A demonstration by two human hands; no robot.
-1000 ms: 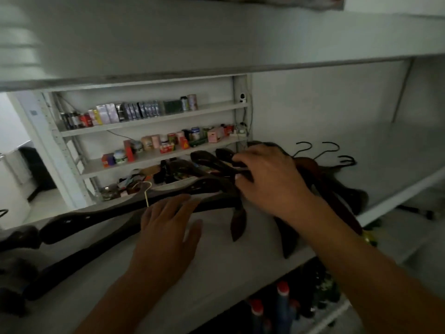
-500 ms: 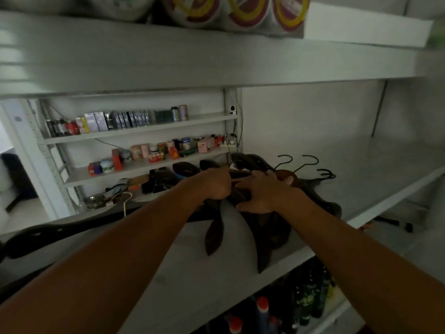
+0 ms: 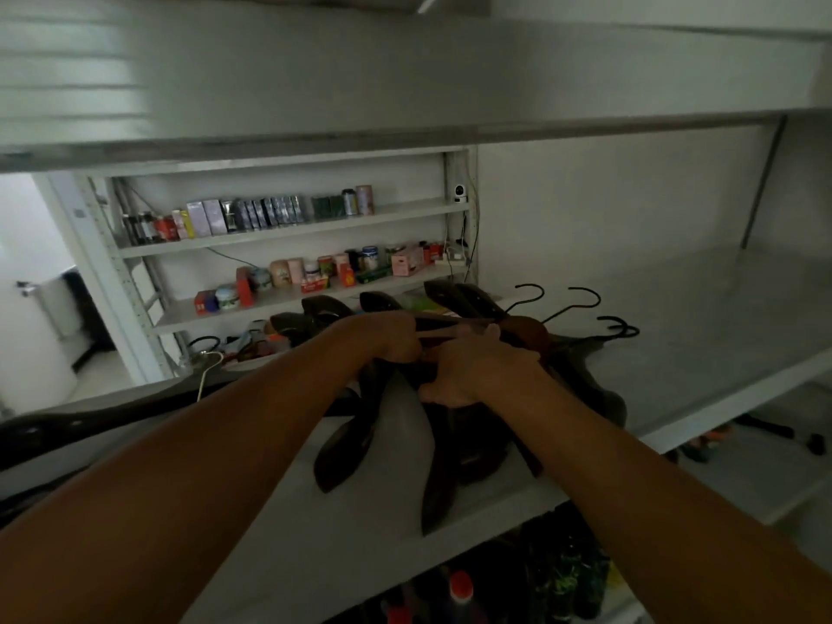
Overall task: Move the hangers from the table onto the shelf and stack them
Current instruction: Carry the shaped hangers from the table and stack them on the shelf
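Head view looks down on a pile of dark wooden hangers (image 3: 346,448) lying on the shelf (image 3: 675,353). Left hand (image 3: 392,342) curls round the necks, right hand (image 3: 472,376) grips the bundle just beside it, seemingly squeezing the pieces into one stack so the hooks (image 3: 581,304) line up toward the back wall.

dim, soft view with one blown-out patch at far left

the only strong light comes through the opening (image 3: 31,281), washed out to white; the shelf (image 3: 698,344) bay sits in grey shade, and the dark hangers (image 3: 439,479) merge into one murky mass. faint horizontal banding streaks the upper board (image 3: 67,74) at left. straight edges bow toward the frame's corners, and the bottles (image 3: 460,588) below are blurred.
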